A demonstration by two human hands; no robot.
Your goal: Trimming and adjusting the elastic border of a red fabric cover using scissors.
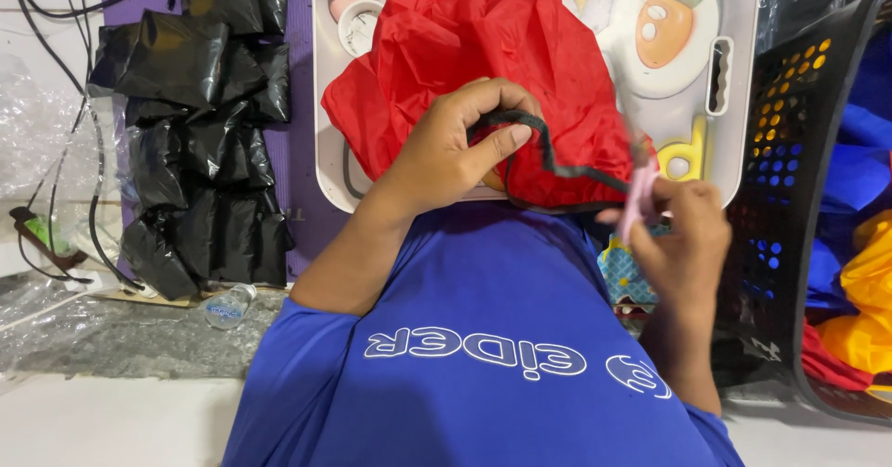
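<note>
We have the red fabric bag [483, 67] bunched on the white tray [734, 105], and it spills over the tray's near edge toward our lap. Our left hand [455, 146] lies on the fabric's lower middle, fingers curled shut around the black drawstring [557, 160], which runs out to the right along the bag's near hem. Our right hand [683, 235] sits just past the tray's near right corner, fingertips pinched narrowly on a small pink piece [639, 202] where the cord ends (it is blurred, so we cannot tell what it is). To the right, the black perforated basket [790, 132] stands close against the tray's side and our right wrist, with blue and yellow cloth inside, so room there is tight. To the left, a stack of black plastic bags [200, 142] lies on the purple mat [302, 160], well apart from our left arm, with a small plastic bottle [228, 306] near its lower edge.
</note>
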